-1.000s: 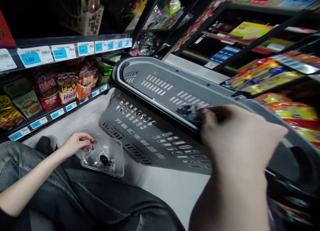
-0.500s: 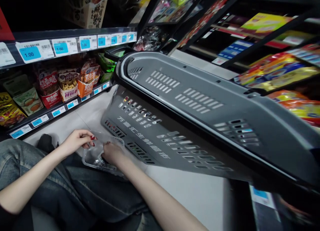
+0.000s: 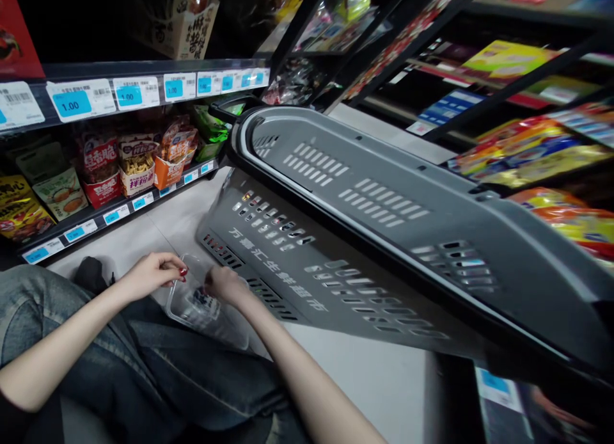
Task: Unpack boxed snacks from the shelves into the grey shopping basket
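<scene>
A clear plastic container (image 3: 207, 313) with small dark items inside rests on my lap, against my jeans (image 3: 158, 367). My left hand (image 3: 152, 272), nails painted red, pinches the container's near-left rim with curled fingers. My right hand (image 3: 225, 285) is curled over the container's far rim, fingers closed on it or on something inside; I cannot make out which. A large grey shopping basket (image 3: 364, 239) with slotted walls stands just beyond both hands, tilted toward me.
Snack packets (image 3: 134, 166) fill the low shelf at left, with blue price tags (image 3: 71, 103) on the rail above. Colourful packets (image 3: 532, 156) line the dark shelves at right. Pale floor (image 3: 364, 367) shows between my legs and the basket.
My right hand came down from the basket rim to the container on my lap. The container has since tipped and shifted slightly right. My left hand stayed on its rim.
</scene>
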### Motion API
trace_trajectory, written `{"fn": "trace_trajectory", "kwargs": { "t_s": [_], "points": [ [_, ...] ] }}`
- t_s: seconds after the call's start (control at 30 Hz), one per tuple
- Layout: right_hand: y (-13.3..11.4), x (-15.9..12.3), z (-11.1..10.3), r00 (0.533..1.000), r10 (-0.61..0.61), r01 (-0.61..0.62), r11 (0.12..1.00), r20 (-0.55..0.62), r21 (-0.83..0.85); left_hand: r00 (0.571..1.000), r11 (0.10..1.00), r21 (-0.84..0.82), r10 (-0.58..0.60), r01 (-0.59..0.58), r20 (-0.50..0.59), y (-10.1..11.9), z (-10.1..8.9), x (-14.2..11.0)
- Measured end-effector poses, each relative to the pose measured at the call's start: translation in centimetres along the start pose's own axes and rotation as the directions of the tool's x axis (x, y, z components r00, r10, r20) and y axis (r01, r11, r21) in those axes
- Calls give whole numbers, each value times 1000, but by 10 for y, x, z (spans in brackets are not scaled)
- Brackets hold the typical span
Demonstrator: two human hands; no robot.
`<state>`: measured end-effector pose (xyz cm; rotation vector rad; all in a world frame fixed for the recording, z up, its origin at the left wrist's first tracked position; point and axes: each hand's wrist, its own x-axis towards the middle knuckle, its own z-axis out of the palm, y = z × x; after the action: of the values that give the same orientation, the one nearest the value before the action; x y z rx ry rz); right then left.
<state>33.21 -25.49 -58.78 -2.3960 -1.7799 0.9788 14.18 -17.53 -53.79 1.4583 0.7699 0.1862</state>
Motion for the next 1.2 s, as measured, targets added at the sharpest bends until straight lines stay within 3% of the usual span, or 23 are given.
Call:
{"fn": "trace_trajectory", "kwargs": {
  "t_s": [0.07,0.13,0.2,0.27,0.33,0.47,0.57,0.63,0.8,0.9,1.1,1.2],
  "points": [
    [-7,-15,-23,998,-60,62,995,-31,75,1000,991,136,10,-11,7,-6,-1,0],
    [-13,-32,-38,987,-142,156,962,-77,222,996,984,173,-50,37,74,-10,-1,0],
    [-18,-46,-47,965,-224,261,878,-139,401,978,987,113,-130,112,164,-12,0,-1],
    [-20,-55,-50,944,-271,331,782,-191,528,969,990,66,-134,123,210,-12,2,-2],
    [-22,-59,-52,936,-274,351,737,-220,578,955,993,41,-119,112,270,-10,4,-4],
    [-25,-60,-55,932,-285,360,664,-223,655,887,980,-67,-139,186,440,-4,6,-8],
    [-27,-64,-57,924,-350,354,625,-157,696,911,990,-129,-1,59,413,2,9,-12],
    [-30,-67,-56,924,-361,340,616,-129,711,905,991,-136,39,21,424,4,10,-14],
    [-42,-67,-48,946,-270,309,587,-179,749,889,993,-21,-92,114,448,7,13,-18],
    [-43,-63,-44,964,-169,264,548,-204,794,894,994,-2,-96,108,437,6,14,-17],
    [-20,-55,-48,972,-184,210,400,-146,892,968,977,-207,-5,59,252,4,14,-10],
    [-14,-56,-53,969,-213,210,432,-127,877,980,955,-281,-38,93,195,3,13,-7]
  ]
}}
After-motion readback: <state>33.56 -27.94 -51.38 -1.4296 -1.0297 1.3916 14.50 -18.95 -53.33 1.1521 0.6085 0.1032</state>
